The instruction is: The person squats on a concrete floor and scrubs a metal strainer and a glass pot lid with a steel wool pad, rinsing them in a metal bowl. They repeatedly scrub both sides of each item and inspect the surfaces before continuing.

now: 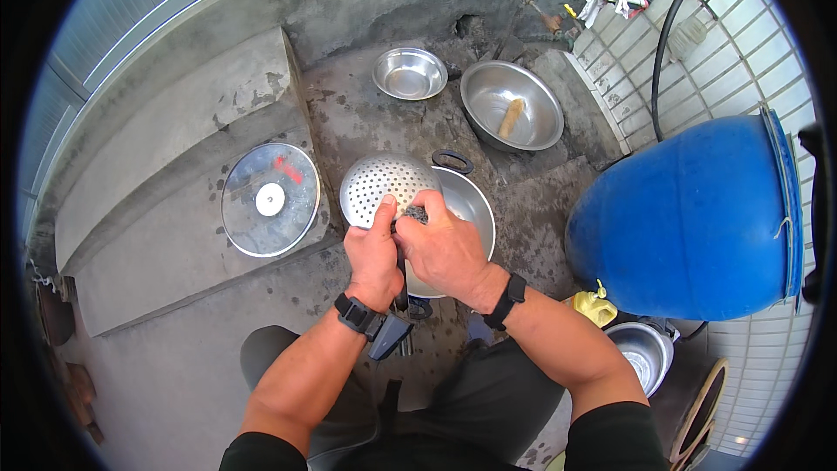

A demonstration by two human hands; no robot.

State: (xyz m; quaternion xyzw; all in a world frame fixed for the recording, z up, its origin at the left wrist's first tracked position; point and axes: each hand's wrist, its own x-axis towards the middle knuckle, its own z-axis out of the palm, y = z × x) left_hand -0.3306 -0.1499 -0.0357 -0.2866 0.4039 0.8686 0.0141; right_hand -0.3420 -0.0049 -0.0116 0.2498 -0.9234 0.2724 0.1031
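Note:
My left hand (373,261) grips a metal skimmer (386,188) by its dark handle, close to the round perforated head. A grey scouring pad (416,213) is pinched in my right hand (448,252), against the handle where it meets the head. Both hands are over a light-coloured pot (480,209) with dark loop handles, which stands on the wet ground. The skimmer head hides part of the pot's left rim, and my hands cover much of its inside.
A glass lid (245,173) lies on the concrete step to the left. Farther off are a small steel basin (409,75) and a larger one (480,88) holding a tan cylindrical thing (511,118). At right stand a blue barrel (680,222), a yellow container (594,309) and a metal bowl (644,353).

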